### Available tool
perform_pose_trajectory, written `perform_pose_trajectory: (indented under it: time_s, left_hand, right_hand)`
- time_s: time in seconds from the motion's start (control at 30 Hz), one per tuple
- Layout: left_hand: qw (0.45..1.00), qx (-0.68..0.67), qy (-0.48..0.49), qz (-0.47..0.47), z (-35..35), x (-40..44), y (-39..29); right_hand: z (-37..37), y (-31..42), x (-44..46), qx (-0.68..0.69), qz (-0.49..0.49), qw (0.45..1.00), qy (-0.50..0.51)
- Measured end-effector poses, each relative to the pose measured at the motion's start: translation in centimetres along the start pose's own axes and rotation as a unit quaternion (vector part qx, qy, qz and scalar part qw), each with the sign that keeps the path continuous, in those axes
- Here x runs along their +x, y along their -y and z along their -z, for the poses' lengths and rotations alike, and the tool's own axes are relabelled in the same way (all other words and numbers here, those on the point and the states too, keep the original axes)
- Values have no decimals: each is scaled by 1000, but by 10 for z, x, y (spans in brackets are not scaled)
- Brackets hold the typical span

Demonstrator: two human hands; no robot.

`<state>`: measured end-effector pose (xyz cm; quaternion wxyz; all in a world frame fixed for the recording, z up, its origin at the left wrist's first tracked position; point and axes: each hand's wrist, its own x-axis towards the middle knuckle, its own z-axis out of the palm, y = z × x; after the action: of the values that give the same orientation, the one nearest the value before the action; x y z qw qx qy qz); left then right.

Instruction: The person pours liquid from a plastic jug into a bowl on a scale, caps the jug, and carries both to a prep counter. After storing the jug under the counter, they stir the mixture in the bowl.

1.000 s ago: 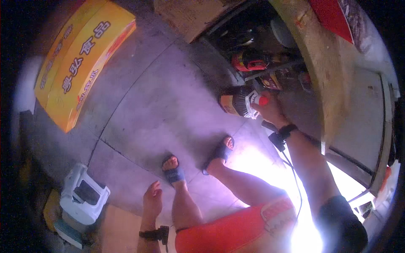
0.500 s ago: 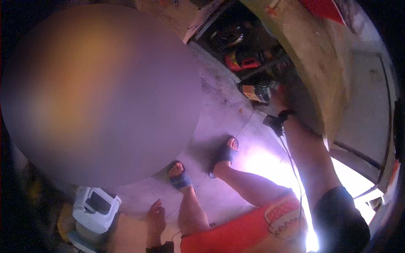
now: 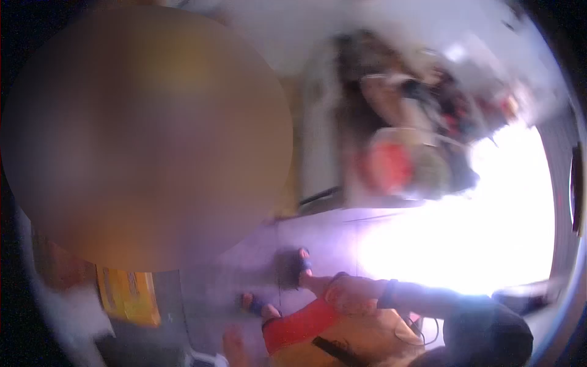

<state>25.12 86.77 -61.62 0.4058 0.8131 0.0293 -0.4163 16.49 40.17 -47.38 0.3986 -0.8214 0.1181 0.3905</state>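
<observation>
My right hand is over my lap, close to the red shorts; a dark band circles its wrist and a dark sleeve covers the upper arm. Blur hides how its fingers lie and whether anything is in them. Low in the view, my left hand hangs beside the shorts, smeared by motion, with no object discernible at it. My sandalled feet stand on the pale tiled floor.
On the right, a blurred cluster includes a red round thing and a greenish round thing. A yellow-orange panel is at lower left. Glare floods the right side; a blurred disc hides the upper left.
The view has swung away from the dark cabinet with bottles. My right hand has drawn back from a labelled jar there to my lap. My left hand is lower in view.
</observation>
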Motion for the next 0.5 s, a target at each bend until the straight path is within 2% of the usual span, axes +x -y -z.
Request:
perform_pose_trajectory:
  time_s: [0.07, 0.17, 0.23, 0.3, 0.37, 0.43, 0.5]
  left_hand:
    - [999, 33, -4, -41, 20, -12, -57]
    - [992, 67, -14, -107, 35, -39, -146]
    - [985, 86, -25, -147, 24, -60, -213]
    - [978, 97, -43, -182, 6, -87, -267]
    - [964, 114, -61, -230, -28, -111, -318]
    - [938, 144, -76, -307, -69, -129, -368]
    - [921, 148, -82, -352, -109, -148, -412]
  right_hand:
    - [16, -20, -86, 41, -41, 997, -59]
    - [54, -27, -205, 59, -214, 963, -153]
    - [45, -138, -247, -31, -201, 936, -286]
    - [101, -125, -314, 74, -317, 887, -327]
    - [124, -213, -343, 93, -335, 820, -454]
    - [170, -253, -382, 146, -342, 738, -564]
    - [216, -287, -402, 175, -308, 698, -622]
